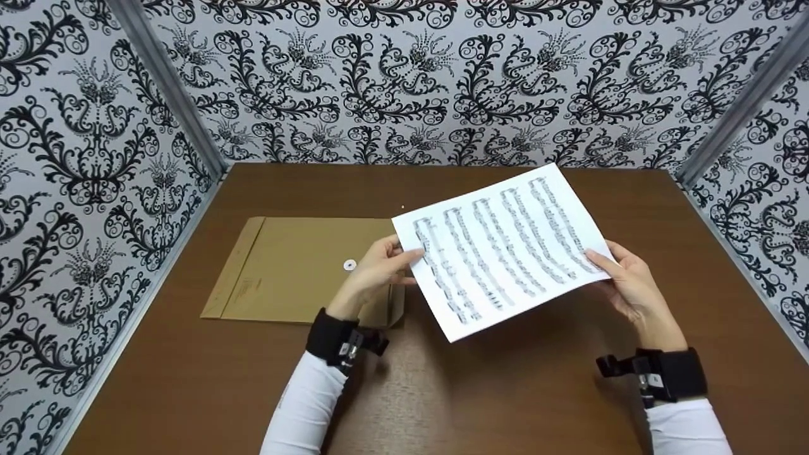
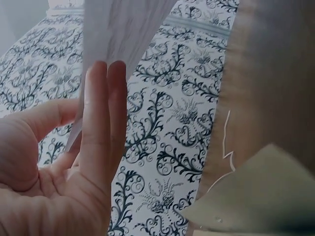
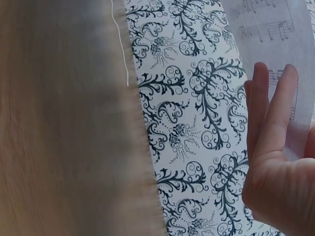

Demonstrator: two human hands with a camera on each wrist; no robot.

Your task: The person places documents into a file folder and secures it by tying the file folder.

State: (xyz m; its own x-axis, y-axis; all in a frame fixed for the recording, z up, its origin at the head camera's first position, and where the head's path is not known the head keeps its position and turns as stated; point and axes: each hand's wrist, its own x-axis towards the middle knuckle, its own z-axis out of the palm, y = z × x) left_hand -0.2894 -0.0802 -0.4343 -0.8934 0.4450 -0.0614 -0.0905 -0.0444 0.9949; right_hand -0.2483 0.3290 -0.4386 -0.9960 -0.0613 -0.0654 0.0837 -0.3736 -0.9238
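Both hands hold a white page of sheet music (image 1: pixel 499 253) raised and tilted over the table, its printed side facing the head camera. My left hand (image 1: pixel 379 268) pinches the left edge, thumb on the printed side and fingers behind. At the lower right corner, my right hand (image 1: pixel 632 281) grips with the thumb on top and fingers beneath. Straight fingers of the right hand (image 3: pixel 280 162) lie against the back of the page in the right wrist view. A brown envelope (image 1: pixel 303 265) lies flat left of the page, partly covered by the left hand and page.
The envelope bears a white round button (image 1: pixel 349 265). A thin white string (image 2: pixel 225 137) shows near the table's far edge in the left wrist view. Patterned walls (image 1: pixel 404 82) enclose the brown wooden table (image 1: pixel 430 404) at the back and sides.
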